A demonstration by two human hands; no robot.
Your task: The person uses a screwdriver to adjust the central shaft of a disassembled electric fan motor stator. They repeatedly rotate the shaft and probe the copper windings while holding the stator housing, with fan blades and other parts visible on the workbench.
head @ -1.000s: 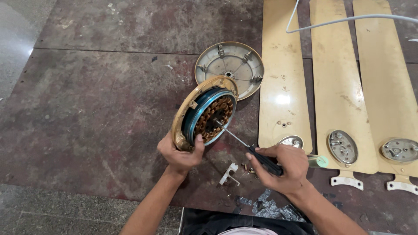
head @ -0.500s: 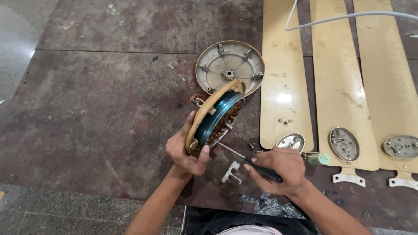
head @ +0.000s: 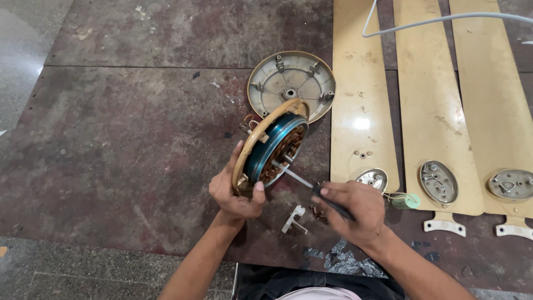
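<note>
Left hand (head: pixel 236 191) grips the fan motor (head: pixel 272 149) on edge above the floor; right hand (head: pixel 355 211) is closed around a screwdriver (head: pixel 311 186), its tip at the windings. Probing the stator seems underway; steadying the motor matters. Beside lie the cover (head: pixel 291 83) and blades (head: pixel 363 111).

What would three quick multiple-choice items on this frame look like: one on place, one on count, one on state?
1. Where does the round cover lie?
A. on the floor, beyond the motor
B. in the right hand
C. on a fan blade

2. How many fan blades lie on the floor?
A. one
B. three
C. five

3. How is the motor held?
A. flat on the floor
B. hanging from a cable
C. tilted on its edge, in the left hand

Key: 1 A, it rests inner face up past the motor. 2 B, three cream blades lie side by side. 3 C, the left hand grips its rim while the right hand points a screwdriver at its middle.
</note>
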